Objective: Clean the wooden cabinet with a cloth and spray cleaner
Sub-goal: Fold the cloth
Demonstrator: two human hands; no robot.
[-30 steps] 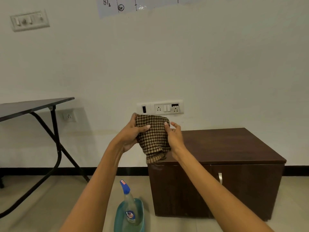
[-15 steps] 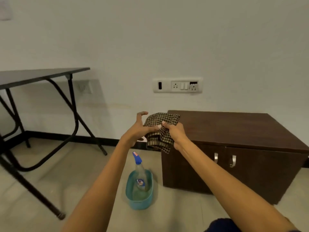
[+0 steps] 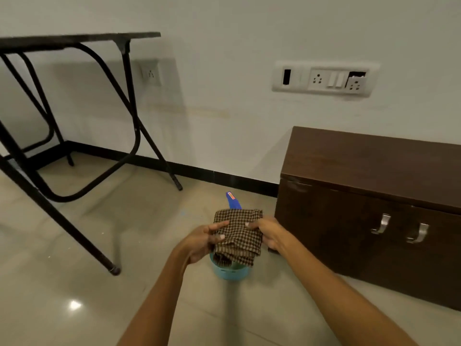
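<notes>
Head camera is looking down and forward over a glossy pale tiled floor (image 3: 99,295), with a bright spot of light glinting off it at lower left. Both arms are reaching out at the centre. The left hand (image 3: 199,243) and the right hand (image 3: 270,236) are each pinching a side of the folded brown checked cloth (image 3: 238,236), thumbs lying on top and fingers curling underneath, and its loose lower edges are hanging down. The cloth is hovering right over a teal tub (image 3: 230,272) sitting on the floor. Only the blue nozzle of the spray bottle (image 3: 233,202) is poking up behind the cloth (the bottle's body is hidden).

Just to the right, the dark wooden cabinet (image 3: 374,196) is standing against the wall (image 3: 224,46), its top bare, with two metal handles (image 3: 380,223) showing on its doors. Over on the left, a black folding table (image 3: 74,39) is standing on curved tube legs. A black skirting strip (image 3: 224,178) is running along the foot of the wall. A white switch and socket panel (image 3: 324,78) is sitting above the cabinet, and a single socket (image 3: 149,74) is showing beside the table leg.
</notes>
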